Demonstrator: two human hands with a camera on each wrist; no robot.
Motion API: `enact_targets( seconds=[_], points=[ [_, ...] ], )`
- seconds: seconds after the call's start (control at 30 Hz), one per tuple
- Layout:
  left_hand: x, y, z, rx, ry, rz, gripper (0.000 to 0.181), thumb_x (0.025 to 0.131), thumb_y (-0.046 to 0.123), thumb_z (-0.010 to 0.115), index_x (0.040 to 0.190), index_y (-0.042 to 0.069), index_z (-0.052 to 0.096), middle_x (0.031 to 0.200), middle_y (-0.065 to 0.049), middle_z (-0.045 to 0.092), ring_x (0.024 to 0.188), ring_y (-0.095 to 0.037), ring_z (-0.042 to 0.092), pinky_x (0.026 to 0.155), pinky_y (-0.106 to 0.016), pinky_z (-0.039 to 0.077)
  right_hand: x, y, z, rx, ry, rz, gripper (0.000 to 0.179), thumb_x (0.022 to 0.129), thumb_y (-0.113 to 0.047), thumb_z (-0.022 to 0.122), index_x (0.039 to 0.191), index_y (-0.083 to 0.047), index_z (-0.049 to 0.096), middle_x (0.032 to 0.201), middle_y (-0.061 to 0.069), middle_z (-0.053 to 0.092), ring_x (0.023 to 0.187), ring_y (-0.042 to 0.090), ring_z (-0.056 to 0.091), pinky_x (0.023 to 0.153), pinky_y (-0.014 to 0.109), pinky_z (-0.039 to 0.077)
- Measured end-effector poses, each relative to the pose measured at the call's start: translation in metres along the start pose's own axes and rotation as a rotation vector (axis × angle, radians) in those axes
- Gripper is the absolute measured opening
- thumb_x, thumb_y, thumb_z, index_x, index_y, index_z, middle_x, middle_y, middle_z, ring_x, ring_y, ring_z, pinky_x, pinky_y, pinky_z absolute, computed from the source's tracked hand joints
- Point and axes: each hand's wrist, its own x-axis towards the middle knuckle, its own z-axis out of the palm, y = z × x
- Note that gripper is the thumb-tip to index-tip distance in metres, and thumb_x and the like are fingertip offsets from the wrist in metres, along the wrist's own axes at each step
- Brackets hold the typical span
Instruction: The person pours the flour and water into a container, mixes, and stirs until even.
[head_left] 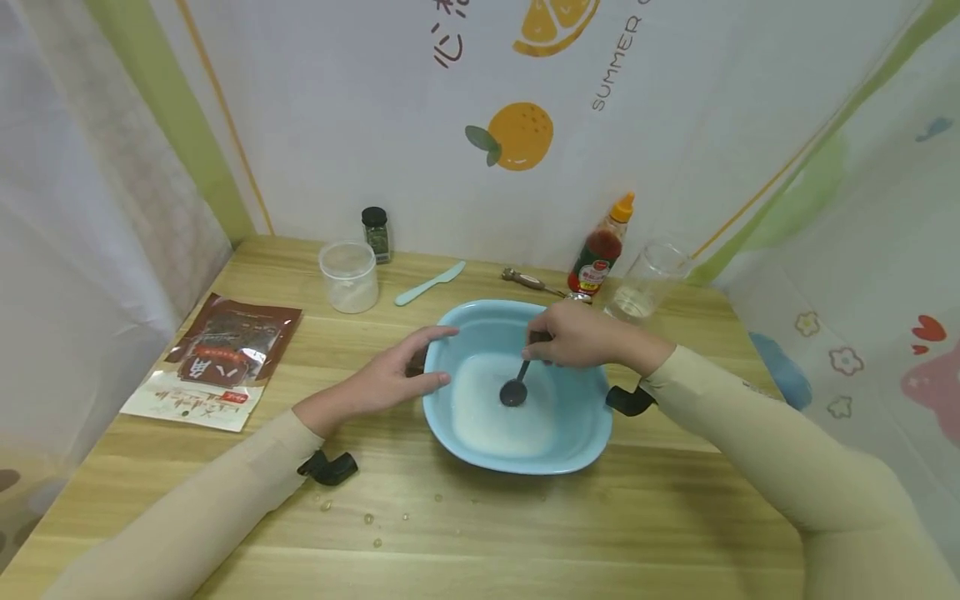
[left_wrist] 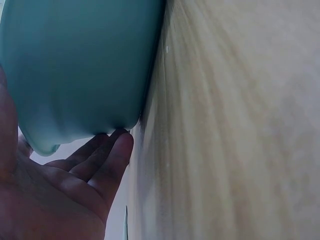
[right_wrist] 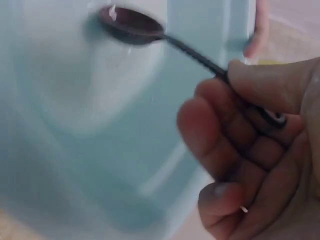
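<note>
A light blue basin (head_left: 517, 468) stands on the table with cloudy white liquid (head_left: 480, 425) in it. My left hand (head_left: 382, 375) holds the basin's left side, thumb and one finger over the rim. In the left wrist view, other fingers (left_wrist: 120, 150) press against the outer wall. Above the basin, my right hand (head_left: 573, 333) pinches the handle of a small dark spoon (head_left: 513, 392). The right wrist view shows the spoon's bowl (right_wrist: 132, 25) out over the liquid, its handle between thumb (right_wrist: 265, 82) and curled fingers.
Behind the basin are a pale green plastic knife (head_left: 429, 283), a brown-handled utensil (head_left: 528, 280), a sauce bottle (head_left: 597, 254) and a clear glass (head_left: 637, 287). At left lie a spice packet (head_left: 217, 358), a clear tub (head_left: 351, 279) and a black-capped jar (head_left: 377, 235). Drops (head_left: 368, 518) dot the table.
</note>
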Motion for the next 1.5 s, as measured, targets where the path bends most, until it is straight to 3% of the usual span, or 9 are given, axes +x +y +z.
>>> enact_targets(
  seconds=[0.1,0.23,0.47,0.67,0.9,1.0,1.13,1.37,1.5],
  points=[
    [0.001,-0.001,0.0,-0.007,-0.006,0.003,0.069,0.11,0.017,0.071,0.171,0.012,0.038,0.153,-0.025,0.062,0.137,-0.039,0.066,0.109,-0.052,0.059,-0.002,0.002,-0.001,0.003,-0.045,0.025,0.017,0.108,-0.021,0.077,0.094,-0.012,0.079,0.074,-0.002,0.07,0.065,0.012,0.065,0.062,0.031,0.056],
    [0.0,0.0,0.0,-0.006,0.005,-0.002,0.069,0.11,0.016,0.071,0.171,0.014,0.039,0.154,-0.023,0.061,0.139,-0.039,0.064,0.111,-0.054,0.058,0.003,-0.001,0.004,0.059,-0.153,-0.063,0.021,0.11,-0.025,0.074,0.096,-0.011,0.079,0.075,-0.001,0.072,0.067,0.012,0.067,0.066,0.032,0.056],
    [0.0,0.0,-0.001,0.0,0.0,0.001,0.069,0.11,0.018,0.071,0.171,0.011,0.038,0.155,-0.024,0.06,0.14,-0.04,0.063,0.111,-0.052,0.058,0.005,0.0,0.001,-0.007,0.0,0.022,0.018,0.108,-0.023,0.076,0.096,-0.01,0.08,0.075,-0.004,0.07,0.065,0.012,0.065,0.061,0.03,0.055],
    [0.0,-0.001,-0.001,-0.005,0.008,0.015,0.068,0.11,0.015,0.071,0.17,0.01,0.04,0.156,-0.026,0.058,0.139,-0.042,0.063,0.109,-0.052,0.059,0.006,-0.009,0.005,0.061,-0.16,-0.082,0.02,0.11,-0.025,0.074,0.098,-0.01,0.08,0.076,-0.003,0.071,0.067,0.012,0.068,0.065,0.032,0.057],
    [0.0,-0.001,0.001,-0.003,0.003,0.011,0.069,0.111,0.017,0.07,0.171,0.01,0.038,0.156,-0.026,0.059,0.141,-0.041,0.063,0.112,-0.052,0.058,0.006,-0.003,0.0,-0.007,-0.028,0.012,0.017,0.108,-0.022,0.076,0.096,-0.011,0.08,0.075,-0.004,0.07,0.065,0.012,0.066,0.062,0.03,0.056],
    [0.0,0.0,0.001,-0.005,0.002,0.009,0.069,0.11,0.016,0.071,0.171,0.01,0.038,0.156,-0.025,0.059,0.141,-0.041,0.063,0.111,-0.053,0.058,0.0,-0.003,-0.003,-0.015,-0.106,0.034,0.018,0.108,-0.022,0.077,0.093,-0.013,0.078,0.072,-0.004,0.067,0.064,0.012,0.063,0.064,0.031,0.054],
    [0.0,0.0,0.0,0.004,0.006,0.005,0.068,0.11,0.016,0.071,0.17,0.012,0.04,0.156,-0.022,0.058,0.14,-0.039,0.063,0.111,-0.052,0.058,0.001,-0.011,0.003,0.052,-0.213,-0.079,0.019,0.11,-0.025,0.075,0.094,-0.015,0.078,0.074,-0.004,0.07,0.067,0.013,0.066,0.067,0.031,0.055],
    [-0.001,0.0,0.001,-0.004,-0.001,0.004,0.068,0.111,0.016,0.07,0.171,0.011,0.038,0.157,-0.023,0.057,0.141,-0.04,0.063,0.111,-0.053,0.058,0.009,-0.011,0.005,0.013,-0.057,-0.044,0.018,0.109,-0.024,0.075,0.1,-0.009,0.081,0.078,-0.001,0.074,0.068,0.014,0.069,0.063,0.031,0.056],
    [0.0,0.001,0.0,-0.004,-0.002,0.003,0.068,0.11,0.017,0.07,0.171,0.012,0.038,0.158,-0.023,0.057,0.141,-0.039,0.062,0.111,-0.052,0.058,0.007,-0.013,0.003,0.02,-0.114,-0.049,0.02,0.109,-0.025,0.075,0.097,-0.01,0.08,0.075,-0.002,0.072,0.066,0.011,0.066,0.062,0.031,0.054]
  ],
)
